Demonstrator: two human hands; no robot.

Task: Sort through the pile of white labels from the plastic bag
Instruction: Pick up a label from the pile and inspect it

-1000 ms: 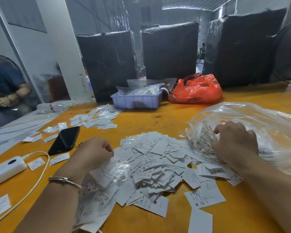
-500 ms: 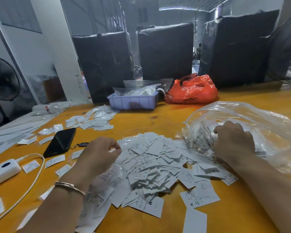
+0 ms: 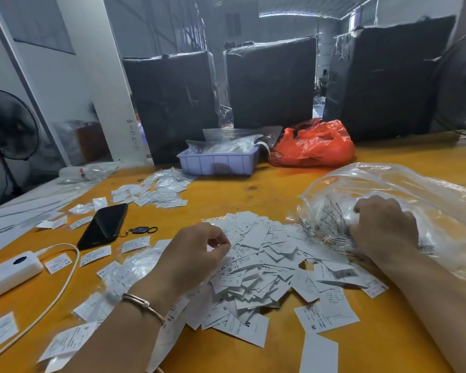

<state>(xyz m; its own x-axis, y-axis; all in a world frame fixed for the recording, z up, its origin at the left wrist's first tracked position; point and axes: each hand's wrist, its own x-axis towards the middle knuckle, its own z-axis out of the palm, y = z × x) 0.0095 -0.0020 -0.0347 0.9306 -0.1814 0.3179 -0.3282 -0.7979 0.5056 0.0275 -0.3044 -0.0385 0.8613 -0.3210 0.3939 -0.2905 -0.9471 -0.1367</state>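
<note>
Labels: a loose pile of labels (image 3: 256, 267), small white slips printed with fine text and size letters S, M, XL, overlapping near the front edge of the orange surface (image 3: 253, 192).
Bag: clear plastic bag (image 3: 404, 189), crumpled, toward the right edge, more labels inside.
Left hand (image 3: 191, 257): fingers curled, tips over the pile; whether they hold a label is unclear.
Right hand (image 3: 382, 227): fingers curled, gripping the bag.
</note>
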